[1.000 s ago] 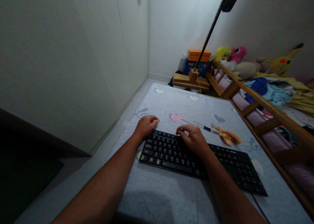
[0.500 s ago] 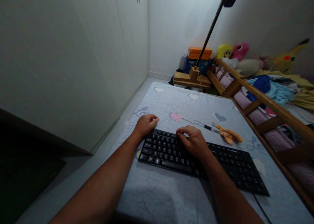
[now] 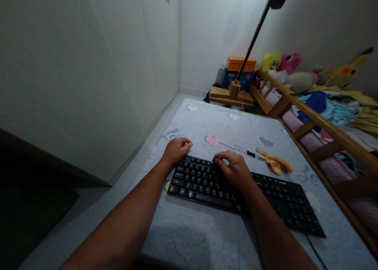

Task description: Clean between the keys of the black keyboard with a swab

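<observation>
A black keyboard (image 3: 203, 181) lies at a slant on the bed. My right hand (image 3: 233, 167) is over its middle, thumb and forefinger pinched together at the top rows of keys. Something tiny and pale shows at those fingertips, too small to name. By the far left corner of the keyboard, my left hand (image 3: 178, 148) rests with its fingers curled closed; the inside of the hand is hidden. Beyond the right hand lie a screwdriver with a black handle (image 3: 251, 154), a tool with a yellow handle (image 3: 261, 152) and a bunched orange cloth (image 3: 279, 164).
A pale sheet with hearts (image 3: 201, 120) covers the surface. To the right runs a wooden bed rail (image 3: 313, 122), with clothes and plush toys behind it. A wooden stand (image 3: 232, 94) with a black pole is at the far end. White cupboard doors (image 3: 118, 65) rise on the left.
Both hands hold almost the same pose over the keyboard. The whole view has shifted very slightly.
</observation>
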The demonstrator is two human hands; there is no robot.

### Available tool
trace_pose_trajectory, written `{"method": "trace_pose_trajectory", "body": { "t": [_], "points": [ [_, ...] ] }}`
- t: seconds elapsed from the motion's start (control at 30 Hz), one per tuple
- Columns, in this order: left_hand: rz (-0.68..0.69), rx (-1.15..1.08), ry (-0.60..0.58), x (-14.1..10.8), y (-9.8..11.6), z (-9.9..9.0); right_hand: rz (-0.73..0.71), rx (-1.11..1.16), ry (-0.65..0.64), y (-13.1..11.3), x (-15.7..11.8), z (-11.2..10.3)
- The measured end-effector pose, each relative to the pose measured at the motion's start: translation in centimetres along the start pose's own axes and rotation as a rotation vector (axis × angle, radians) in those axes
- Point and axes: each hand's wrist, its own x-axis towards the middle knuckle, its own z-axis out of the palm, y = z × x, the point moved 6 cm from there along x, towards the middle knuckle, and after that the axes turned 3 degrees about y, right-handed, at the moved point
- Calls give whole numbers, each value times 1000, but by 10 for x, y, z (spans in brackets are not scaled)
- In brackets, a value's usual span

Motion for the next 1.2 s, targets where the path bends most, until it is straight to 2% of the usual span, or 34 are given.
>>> {"method": "trace_pose_trajectory", "body": {
  "t": [0.63, 0.9, 1.2],
  "points": [
    [-12, -4, 1, -1, 2, 0, -15, 21, -38, -10, 5, 12],
    [-16, -2, 3, -2, 5, -2, -49, -15, -43, -15, 3, 10],
    [-9, 0, 11, -1, 5, -3, -20, -8, -70, -17, 0, 10]
  ]
}}
